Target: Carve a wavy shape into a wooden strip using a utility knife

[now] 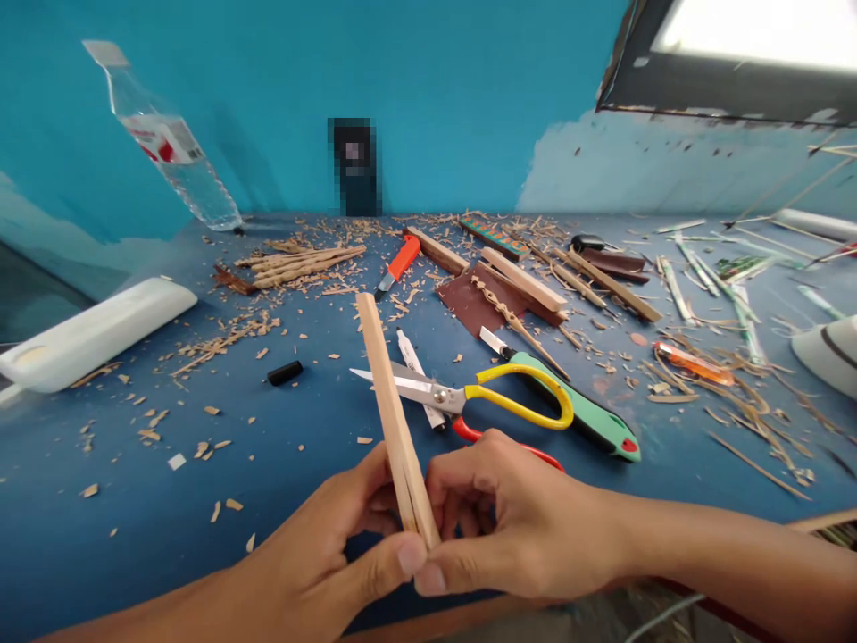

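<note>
Pixelation obscures a dark object [354, 167] at 11 o'clock; the edge crops a white item [828, 355] at 3 o'clock.

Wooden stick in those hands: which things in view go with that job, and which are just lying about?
In the job:
stick, held by left hand and right hand
probably green knife, given the shavings
possibly marker

Seemingly just lying about:
bottle
perhaps scissors

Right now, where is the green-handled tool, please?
In the head view, the green-handled tool lies on the blue table, right of centre, beyond the right hand and partly overlapped by the yellow-handled scissors.
</note>
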Motion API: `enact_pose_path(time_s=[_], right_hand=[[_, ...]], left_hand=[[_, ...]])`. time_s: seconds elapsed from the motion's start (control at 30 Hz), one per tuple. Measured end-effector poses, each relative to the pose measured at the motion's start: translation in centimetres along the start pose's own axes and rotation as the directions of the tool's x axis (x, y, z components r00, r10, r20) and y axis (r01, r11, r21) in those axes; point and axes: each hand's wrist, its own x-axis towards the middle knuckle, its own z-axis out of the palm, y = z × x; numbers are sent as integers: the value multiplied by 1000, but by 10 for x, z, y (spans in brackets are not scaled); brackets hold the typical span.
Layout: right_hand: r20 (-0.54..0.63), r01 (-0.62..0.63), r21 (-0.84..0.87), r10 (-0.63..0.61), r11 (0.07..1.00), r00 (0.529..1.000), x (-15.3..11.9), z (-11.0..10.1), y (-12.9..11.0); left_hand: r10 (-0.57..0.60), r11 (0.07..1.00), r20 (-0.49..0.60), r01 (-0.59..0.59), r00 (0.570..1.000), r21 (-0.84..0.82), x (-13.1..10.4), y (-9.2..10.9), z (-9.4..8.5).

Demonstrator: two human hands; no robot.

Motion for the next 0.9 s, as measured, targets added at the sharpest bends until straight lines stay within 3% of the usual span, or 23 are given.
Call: enact_pose_path(time_s=[0.1, 0.23, 0.3, 0.33, 0.37, 0.4, 0.43, 0.47, 0.5, 0.53, 0.57, 0.63, 0.7, 0.73, 0.77, 0.8, 0.83, 0.87, 0.9], right_hand=[[-55, 60, -131, -68, 990, 996, -1, 1, -3], [-93, 81, -185, -100, 979, 991, -2, -1, -3], [-90, 104, -115, -114, 988, 989, -2, -2, -2], [-86, 113, -54, -118, 992, 989, -2, -2, -2], [-78, 118, 16, -117, 993, 990, -2, -2, -2], [-71, 118, 85, -112, 989, 991, -2, -2, -2], [-66, 113, 150, -104, 982, 992, -2, -2, -3], [-57, 101, 206, -91, 973, 994, -3, -1, -5], [-44, 86, 244, -78, 966, 996, -5, -1, -8], [-26, 73, 260, -69, 963, 997, -7, 0, -11], [-15, 67, 249, -66, 966, 998, -10, 0, -14], [-16, 83, 139, -81, 987, 997, -17, 0, -23], [-74, 155, -88, -161, 984, 984, -24, -1, -31], [-130, 230, -233, -264, 945, 956, -28, -1, -35], [-178, 326, -380, -415, 865, 892, -31, -1, -39], [-194, 420, -523, -583, 742, 789, -33, -1, -42], [-169, 488, -648, -735, 584, 656, -36, -1, -46], [-114, 514, -746, -842, 424, 528, -38, 0, -48], [-42, 513, -810, -899, 286, 436, -39, 1, -51]], left_hand=[[-35, 999, 69, 37, 997, -31, -1, 2, -1], [-66, 998, 61, 66, 996, -5, -2, 5, 1], [-4, 996, -59, 9, 998, 87, -3, 1, -1], [106, 981, -171, -75, 980, 178, -2, -2, -3], [278, 931, -282, -185, 918, 316, -2, -5, -6], [495, 816, -342, -293, 799, 498, -1, -7, -11], [700, 632, -297, -369, 650, 682, 1, -9, -17], [838, 400, -158, -391, 523, 829, 2, -8, -22], [893, 148, 46, -388, 449, 910, 4, -5, -28], [873, -67, 244, -391, 422, 918, 5, -1, -33], [832, -182, 362, -410, 421, 894, 5, 4, -36], [771, -265, 473, -460, 427, 847, 5, 15, -39], [770, -262, 480, -478, 421, 839, 2, 26, -35], [782, -259, 463, -459, 417, 850, 1, 30, -32], [795, -260, 446, -432, 412, 864, -1, 35, -28], [811, -262, 425, -400, 402, 878, -3, 39, -24], [827, -255, 399, -368, 397, 894, -6, 43, -20], [839, -247, 377, -343, 392, 906, -9, 47, -15], [850, -245, 365, -328, 380, 912, -12, 50, -12]])
